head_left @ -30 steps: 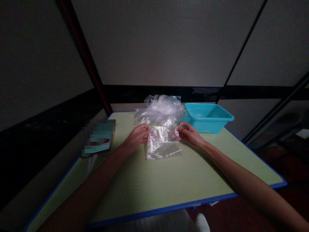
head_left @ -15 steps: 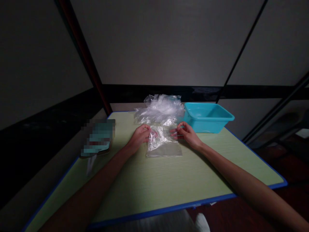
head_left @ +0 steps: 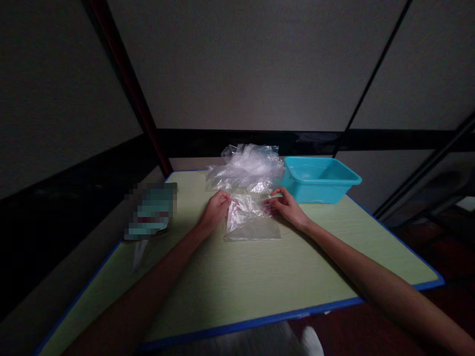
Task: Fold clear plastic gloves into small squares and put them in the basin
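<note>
A clear plastic bag (head_left: 254, 225) lies flat on the pale green table, its surface creased and shiny near the far end. My left hand (head_left: 217, 210) pinches the bag's far left edge between thumb and fingers. On the opposite side, my right hand (head_left: 287, 207) grips the far right edge, with some fingers showing through the film. Just beyond my hands rests a loose heap of clear plastic bags (head_left: 248, 165).
Right of the heap stands a turquoise plastic basin (head_left: 319, 190). At the table's left edge lies a blurred-out greenish object (head_left: 152, 210), with a whitish strip (head_left: 138, 254) below it. The table (head_left: 237, 282) has a blue rim; wall panels rise behind.
The bag between my hands is creased differently near its far end. My fingers have closed in slightly on its edges. Heap and basin stay where they were.
</note>
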Demonstrator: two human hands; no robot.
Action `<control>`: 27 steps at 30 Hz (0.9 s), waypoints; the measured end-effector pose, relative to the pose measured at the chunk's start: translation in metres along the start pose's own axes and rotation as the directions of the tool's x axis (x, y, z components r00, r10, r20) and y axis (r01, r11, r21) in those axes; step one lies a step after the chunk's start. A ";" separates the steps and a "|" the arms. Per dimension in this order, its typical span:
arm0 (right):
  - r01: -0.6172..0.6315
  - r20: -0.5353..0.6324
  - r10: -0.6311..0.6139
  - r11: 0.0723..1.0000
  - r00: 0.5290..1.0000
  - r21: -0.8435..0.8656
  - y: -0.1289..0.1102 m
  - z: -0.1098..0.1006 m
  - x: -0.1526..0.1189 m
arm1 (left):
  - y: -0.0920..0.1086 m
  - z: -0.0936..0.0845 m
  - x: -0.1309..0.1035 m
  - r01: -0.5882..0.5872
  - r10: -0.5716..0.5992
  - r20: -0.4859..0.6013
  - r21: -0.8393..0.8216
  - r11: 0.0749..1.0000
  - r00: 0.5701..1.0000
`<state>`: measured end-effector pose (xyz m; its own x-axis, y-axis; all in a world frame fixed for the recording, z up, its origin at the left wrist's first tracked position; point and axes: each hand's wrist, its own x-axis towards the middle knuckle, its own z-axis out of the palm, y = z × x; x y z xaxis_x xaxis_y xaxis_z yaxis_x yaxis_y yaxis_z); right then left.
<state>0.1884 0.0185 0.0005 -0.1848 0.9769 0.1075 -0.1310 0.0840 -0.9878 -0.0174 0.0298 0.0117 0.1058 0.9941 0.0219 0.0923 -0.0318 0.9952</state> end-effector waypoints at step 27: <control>0.216 0.089 -0.210 0.722 0.974 -0.657 0.005 -0.005 0.000 | -0.010 0.001 0.000 -0.103 0.100 -0.036 -0.082 0.991 0.994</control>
<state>0.1925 0.0200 -0.0047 -0.2388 0.9161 0.3221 0.5054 0.4005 -0.7643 -0.0173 0.0299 0.0016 0.0786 0.9890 0.1250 -0.0006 -0.1254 0.9921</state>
